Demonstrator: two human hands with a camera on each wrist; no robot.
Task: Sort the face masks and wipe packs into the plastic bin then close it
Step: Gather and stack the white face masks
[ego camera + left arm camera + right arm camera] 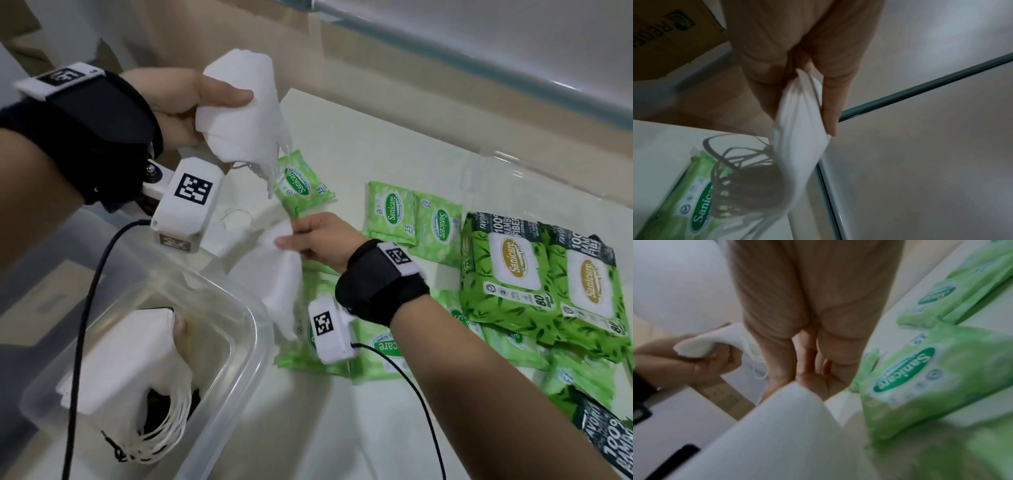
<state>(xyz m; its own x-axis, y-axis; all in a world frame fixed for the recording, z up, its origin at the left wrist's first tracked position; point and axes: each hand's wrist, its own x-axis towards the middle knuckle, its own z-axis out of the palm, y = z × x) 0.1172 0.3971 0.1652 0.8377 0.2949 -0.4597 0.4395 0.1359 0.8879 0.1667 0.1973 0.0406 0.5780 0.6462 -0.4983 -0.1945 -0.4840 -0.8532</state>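
My left hand (191,102) grips a bunch of white face masks (246,109) in the air above the table, their ear loops dangling; in the left wrist view thumb and fingers pinch the masks (801,123). My right hand (315,240) pinches the top of another white mask stack (281,281) beside the clear plastic bin (239,359); the right wrist view shows that stack (781,426) under my palm. More white masks (126,359) lie inside the bin. Green wipe packs, small (442,222) and large (513,274), lie on the white table.
A small green wipe pack (301,185) lies under the hanging ear loops. Black cables (82,325) run from both wrist cameras, one across the bin. A cardboard box (663,40) stands beyond the table's far left. The table (376,144) ends near a wall.
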